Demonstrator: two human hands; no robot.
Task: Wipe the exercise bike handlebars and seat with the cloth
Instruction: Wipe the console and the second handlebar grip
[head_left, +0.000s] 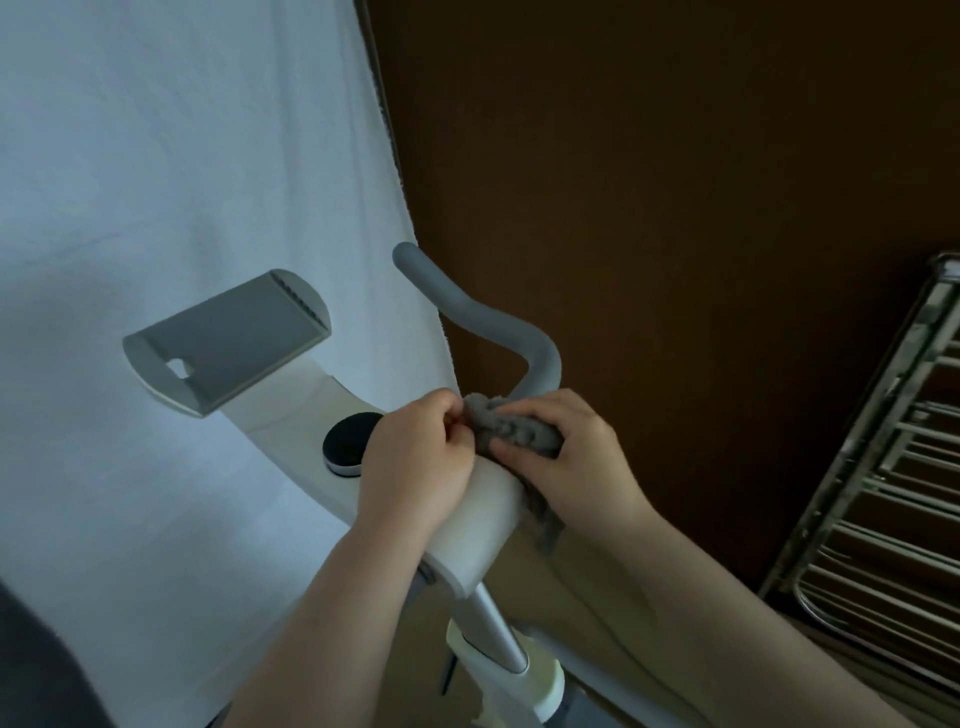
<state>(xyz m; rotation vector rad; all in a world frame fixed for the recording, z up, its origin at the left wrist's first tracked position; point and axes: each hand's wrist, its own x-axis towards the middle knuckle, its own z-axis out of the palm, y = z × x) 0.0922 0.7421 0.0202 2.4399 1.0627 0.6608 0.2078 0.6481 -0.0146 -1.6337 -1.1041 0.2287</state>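
Note:
A grey curved handlebar (470, 306) rises from the white bike console (483, 525) in the middle of the head view. A grey fluffy cloth (511, 428) is bunched at the handlebar's base where it meets the console. My right hand (576, 457) grips the cloth from the right, fingers curled over it. My left hand (415, 457) rests on the console and pinches the cloth's left edge with thumb and fingertips. The seat is out of view.
A grey tablet holder (228, 340) and a round black knob (348, 439) sit on the console to the left. A white sheet (182, 182) hangs behind, beside a brown wall (649, 182). A metal rack (893, 493) stands at the right. The bike's post (493, 639) drops below.

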